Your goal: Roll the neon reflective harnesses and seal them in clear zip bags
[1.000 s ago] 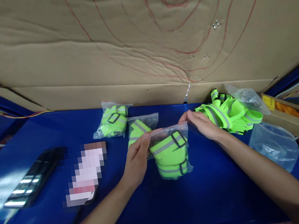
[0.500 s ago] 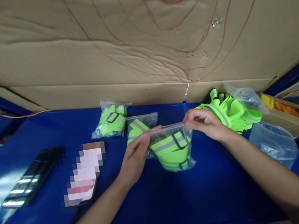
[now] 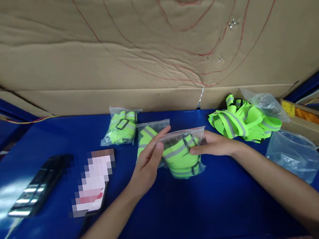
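Note:
A clear zip bag [image 3: 182, 154] stuffed with a folded neon-green reflective strap lies on the blue table [image 3: 190, 206] in front of me. My left hand [image 3: 148, 165] holds its left side, thumb on the top edge and fingers stretched behind. My right hand [image 3: 214, 145] grips its right side, fingers pressed against the bag. Two more filled bags lie behind: one [image 3: 146, 135] just beyond my left hand, another [image 3: 121, 126] further left.
A loose heap of neon-green straps [image 3: 242, 119] lies at the right, with empty clear bags [image 3: 293, 153] and a cardboard box [image 3: 309, 121] beyond. A dark phone [image 3: 37, 185] and a blurred-out flat object [image 3: 92, 181] lie at the left. A cardboard wall [image 3: 147, 37] backs the table.
My right hand has slid from the bag's top right corner down onto its side. The bag has been lowered a little toward the table. My left hand stayed on the left edge.

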Tool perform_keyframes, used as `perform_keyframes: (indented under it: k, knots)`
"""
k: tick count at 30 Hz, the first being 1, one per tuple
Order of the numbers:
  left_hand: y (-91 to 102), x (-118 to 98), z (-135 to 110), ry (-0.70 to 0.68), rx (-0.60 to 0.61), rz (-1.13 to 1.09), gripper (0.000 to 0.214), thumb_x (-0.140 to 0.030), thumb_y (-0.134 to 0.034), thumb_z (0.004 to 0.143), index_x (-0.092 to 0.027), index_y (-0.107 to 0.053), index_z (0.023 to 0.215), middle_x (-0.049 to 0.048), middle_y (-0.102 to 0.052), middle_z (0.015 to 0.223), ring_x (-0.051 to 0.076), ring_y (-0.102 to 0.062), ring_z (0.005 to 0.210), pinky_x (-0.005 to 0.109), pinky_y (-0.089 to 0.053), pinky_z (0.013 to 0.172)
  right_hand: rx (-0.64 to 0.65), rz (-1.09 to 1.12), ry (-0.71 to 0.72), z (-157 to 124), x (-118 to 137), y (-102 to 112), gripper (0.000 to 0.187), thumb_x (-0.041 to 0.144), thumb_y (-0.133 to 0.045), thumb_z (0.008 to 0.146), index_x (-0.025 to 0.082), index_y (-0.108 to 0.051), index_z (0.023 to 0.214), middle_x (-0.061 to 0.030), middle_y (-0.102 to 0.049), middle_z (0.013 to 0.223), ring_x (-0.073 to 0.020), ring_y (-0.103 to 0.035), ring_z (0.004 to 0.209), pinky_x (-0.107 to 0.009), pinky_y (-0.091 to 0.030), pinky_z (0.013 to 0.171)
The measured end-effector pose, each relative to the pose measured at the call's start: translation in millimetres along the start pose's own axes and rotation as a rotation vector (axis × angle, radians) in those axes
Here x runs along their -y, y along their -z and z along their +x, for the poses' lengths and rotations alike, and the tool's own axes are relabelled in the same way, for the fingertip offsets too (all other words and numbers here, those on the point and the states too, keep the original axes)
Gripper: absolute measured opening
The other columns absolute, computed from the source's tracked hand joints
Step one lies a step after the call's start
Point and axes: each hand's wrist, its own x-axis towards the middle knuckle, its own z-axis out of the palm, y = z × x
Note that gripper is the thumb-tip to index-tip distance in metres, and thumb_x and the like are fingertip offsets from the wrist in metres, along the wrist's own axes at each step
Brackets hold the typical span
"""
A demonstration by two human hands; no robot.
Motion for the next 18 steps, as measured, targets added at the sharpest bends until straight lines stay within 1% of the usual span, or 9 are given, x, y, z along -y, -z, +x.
perform_keyframes:
  k: [2, 4, 6, 7, 9, 11, 12, 15, 18]
  knots:
    - [6.2, -6.1, 1.3, -0.096, 0.001, 0.175, 0.067, -0.052, -0.059, 0.104, -0.032, -0.041, 0.164, 0.0097, -0.05, 0.165, 0.027, -0.048, 0.154, 0.041, -0.042, 0.127, -0.19, -0.01, -0.024, 5.3, -6.7, 0.6, 0.061, 0.066, -0.077, 0.084, 0.021, -0.071, 0.125, -0.0065, -0.074, 0.119, -0.0216, -0.069, 0.109, -0.035, -0.058, 0.097]
    - [12.7, -8.4, 2.9, -0.249, -0.056, 0.477, 0.078, -0.05, -0.062, 0.102, -0.031, -0.027, 0.169, 0.012, -0.045, 0.168, 0.028, -0.043, 0.157, 0.048, -0.038, 0.129, -0.476, -0.064, -0.077, 10.1, -12.2, 6.5, 0.061, 0.071, -0.071, 0.087, 0.022, -0.071, 0.122, -0.0058, -0.075, 0.111, -0.0211, -0.069, 0.102, -0.033, -0.059, 0.088]
    - [17.4, -5.1, 3.9, -0.37, -0.115, 0.892, 0.085, -0.05, -0.069, 0.097, -0.028, -0.029, 0.169, 0.0162, -0.04, 0.17, 0.035, -0.037, 0.16, 0.058, -0.03, 0.132, -0.664, -0.137, -0.138, 16.0, -17.9, 14.2, 0.063, 0.075, -0.061, 0.091, 0.021, -0.07, 0.122, -0.0062, -0.075, 0.106, -0.0209, -0.069, 0.095, -0.032, -0.058, 0.081]
    - [18.7, -1.8, 4.1, -0.39, -0.111, 1.091, 0.089, -0.05, -0.074, 0.093, -0.027, -0.032, 0.168, 0.0181, -0.037, 0.171, 0.039, -0.034, 0.161, 0.063, -0.026, 0.132, -0.703, -0.179, -0.155, 19.6, -20.8, 17.6, 0.064, 0.076, -0.056, 0.093, 0.021, -0.069, 0.121, -0.0066, -0.075, 0.106, -0.0211, -0.069, 0.095, -0.034, -0.058, 0.083]
    - [19.2, 5.5, 3.9, -0.36, -0.034, 1.374, 0.093, -0.05, -0.081, 0.086, -0.026, -0.039, 0.165, 0.0203, -0.034, 0.173, 0.046, -0.03, 0.161, 0.07, -0.026, 0.129, -0.743, -0.268, -0.15, 28.5, -25.7, 21.8, 0.063, 0.077, -0.05, 0.096, 0.02, -0.069, 0.117, -0.0082, -0.075, 0.109, -0.0233, -0.07, 0.101, -0.038, -0.056, 0.094]
    - [18.4, 10.2, 3.8, -0.309, 0.041, 1.503, 0.085, -0.043, -0.08, 0.089, -0.027, -0.043, 0.163, 0.0191, -0.034, 0.173, 0.046, -0.032, 0.16, 0.069, -0.034, 0.125, -0.784, -0.37, -0.129, 39.0, -28.4, 22.4, 0.063, 0.076, -0.048, 0.097, 0.021, -0.068, 0.119, -0.0106, -0.074, 0.116, -0.0272, -0.069, 0.113, -0.043, -0.051, 0.107]
    - [17.9, 10.8, 4.1, -0.296, 0.043, 1.528, 0.077, -0.039, -0.076, 0.092, -0.026, -0.046, 0.162, 0.0184, -0.037, 0.171, 0.044, -0.036, 0.159, 0.065, -0.04, 0.123, -0.803, -0.422, -0.119, 44.6, -28.8, 21.7, 0.064, 0.077, -0.049, 0.097, 0.02, -0.067, 0.122, -0.0124, -0.073, 0.12, -0.0293, -0.067, 0.119, -0.044, -0.048, 0.11]
    - [17.3, 7.2, 6.5, -0.32, -0.088, 1.555, 0.057, -0.031, -0.06, 0.101, -0.022, -0.052, 0.157, 0.0189, -0.044, 0.167, 0.04, -0.046, 0.153, 0.059, -0.045, 0.119, -0.846, -0.533, -0.096, 61.6, -28.4, 18.3, 0.071, 0.077, -0.047, 0.098, 0.016, -0.061, 0.132, -0.0184, -0.069, 0.132, -0.0328, -0.064, 0.127, -0.045, -0.045, 0.113]
    - [17.0, 5.5, 9.3, -0.365, -0.211, 1.581, 0.054, -0.026, -0.054, 0.103, -0.019, -0.052, 0.157, 0.022, -0.04, 0.169, 0.042, -0.042, 0.155, 0.065, -0.037, 0.123, -0.846, -0.607, -0.106, 75.3, -28.2, 18.8, 0.075, 0.077, -0.041, 0.1, 0.013, -0.057, 0.137, -0.0206, -0.07, 0.131, -0.033, -0.067, 0.124, -0.043, -0.048, 0.109]
